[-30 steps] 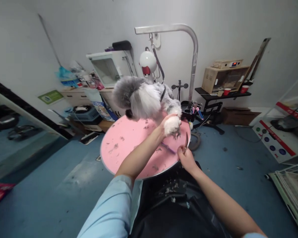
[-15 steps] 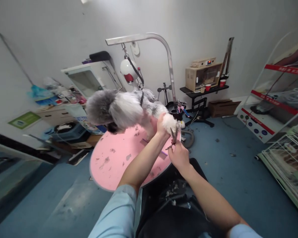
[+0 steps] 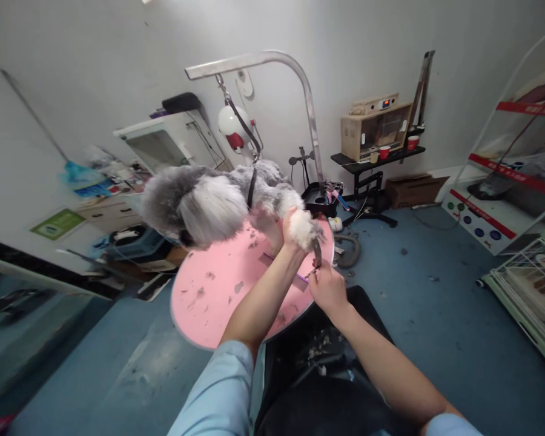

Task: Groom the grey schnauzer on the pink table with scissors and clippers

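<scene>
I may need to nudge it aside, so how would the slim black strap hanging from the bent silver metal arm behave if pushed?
The slim black strap is probably floppy, as it hangs curved. It would likely swing, hanging by silver links from the metal arm. Its lower end may move little, lying against the fluffy grey-and-white dog.

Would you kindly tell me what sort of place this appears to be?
Most likely a pet grooming room: a dog is leashed to a metal arm above a round pink table scattered with clipped hair, and the right hand holds scissors.
</scene>
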The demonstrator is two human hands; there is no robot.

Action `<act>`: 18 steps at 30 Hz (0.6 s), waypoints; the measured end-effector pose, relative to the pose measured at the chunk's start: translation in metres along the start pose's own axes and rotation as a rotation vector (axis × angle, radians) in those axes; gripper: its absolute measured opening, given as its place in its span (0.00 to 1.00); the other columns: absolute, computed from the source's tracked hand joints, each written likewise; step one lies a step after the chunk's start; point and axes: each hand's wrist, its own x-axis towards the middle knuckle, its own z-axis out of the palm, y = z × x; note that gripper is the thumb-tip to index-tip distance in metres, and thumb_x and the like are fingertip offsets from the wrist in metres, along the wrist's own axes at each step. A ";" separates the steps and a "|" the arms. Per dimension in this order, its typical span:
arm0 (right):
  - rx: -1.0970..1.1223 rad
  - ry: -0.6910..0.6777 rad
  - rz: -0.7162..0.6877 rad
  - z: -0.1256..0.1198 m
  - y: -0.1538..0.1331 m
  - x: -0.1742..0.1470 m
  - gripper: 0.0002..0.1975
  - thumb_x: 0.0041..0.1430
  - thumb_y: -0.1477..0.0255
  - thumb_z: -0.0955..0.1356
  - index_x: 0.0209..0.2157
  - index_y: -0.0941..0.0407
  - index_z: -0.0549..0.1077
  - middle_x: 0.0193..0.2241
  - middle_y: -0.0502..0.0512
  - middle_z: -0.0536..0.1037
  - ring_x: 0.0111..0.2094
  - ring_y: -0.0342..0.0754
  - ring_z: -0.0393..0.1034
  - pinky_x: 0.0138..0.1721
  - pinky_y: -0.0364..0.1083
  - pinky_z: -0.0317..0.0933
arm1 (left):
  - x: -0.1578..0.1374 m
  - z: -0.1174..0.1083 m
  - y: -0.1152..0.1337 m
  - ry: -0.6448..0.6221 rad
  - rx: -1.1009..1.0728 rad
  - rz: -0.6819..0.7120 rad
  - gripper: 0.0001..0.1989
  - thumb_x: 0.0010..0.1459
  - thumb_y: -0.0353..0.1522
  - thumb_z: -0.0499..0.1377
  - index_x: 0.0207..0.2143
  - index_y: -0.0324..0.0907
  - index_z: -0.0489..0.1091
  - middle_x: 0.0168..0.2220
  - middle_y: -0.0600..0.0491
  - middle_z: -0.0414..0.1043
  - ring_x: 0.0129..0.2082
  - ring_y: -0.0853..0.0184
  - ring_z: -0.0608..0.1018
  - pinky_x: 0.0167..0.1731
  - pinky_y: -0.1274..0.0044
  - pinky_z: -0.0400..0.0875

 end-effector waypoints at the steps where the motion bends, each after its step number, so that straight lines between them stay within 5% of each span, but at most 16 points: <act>1: 0.023 -0.002 -0.023 0.002 0.000 -0.002 0.17 0.63 0.76 0.63 0.52 0.60 0.75 0.44 0.67 0.84 0.45 0.58 0.81 0.46 0.50 0.70 | -0.006 0.002 0.002 0.019 -0.051 0.021 0.26 0.76 0.43 0.34 0.23 0.45 0.48 0.19 0.57 0.46 0.17 0.71 0.51 0.18 0.78 0.49; 7: 0.512 -0.209 -0.079 0.011 -0.002 -0.023 0.15 0.58 0.76 0.66 0.48 0.55 0.73 0.43 0.61 0.85 0.44 0.54 0.82 0.49 0.51 0.73 | -0.030 -0.010 0.005 -0.019 -0.138 0.154 0.25 0.76 0.42 0.38 0.24 0.44 0.45 0.21 0.59 0.42 0.17 0.73 0.47 0.17 0.79 0.51; 11: 0.888 -0.254 -0.023 0.014 0.011 -0.029 0.11 0.55 0.70 0.68 0.41 0.54 0.73 0.37 0.56 0.83 0.39 0.51 0.80 0.43 0.49 0.74 | -0.022 -0.042 -0.010 0.038 0.052 0.057 0.26 0.72 0.45 0.50 0.21 0.45 0.53 0.18 0.58 0.50 0.15 0.73 0.56 0.16 0.78 0.55; 15: 0.567 -0.276 -0.076 0.004 0.036 -0.016 0.15 0.67 0.64 0.64 0.28 0.54 0.75 0.24 0.51 0.76 0.29 0.49 0.73 0.37 0.46 0.69 | -0.013 -0.098 -0.015 0.138 0.252 0.036 0.12 0.60 0.32 0.69 0.26 0.40 0.71 0.22 0.52 0.71 0.22 0.69 0.72 0.23 0.79 0.64; 18: 0.073 -0.438 -0.310 -0.002 0.037 -0.001 0.13 0.68 0.73 0.64 0.39 0.55 0.82 0.35 0.57 0.83 0.37 0.49 0.76 0.44 0.46 0.66 | -0.012 -0.148 0.006 0.246 0.257 0.181 0.08 0.54 0.20 0.68 0.34 0.38 0.76 0.31 0.49 0.79 0.35 0.65 0.80 0.37 0.78 0.72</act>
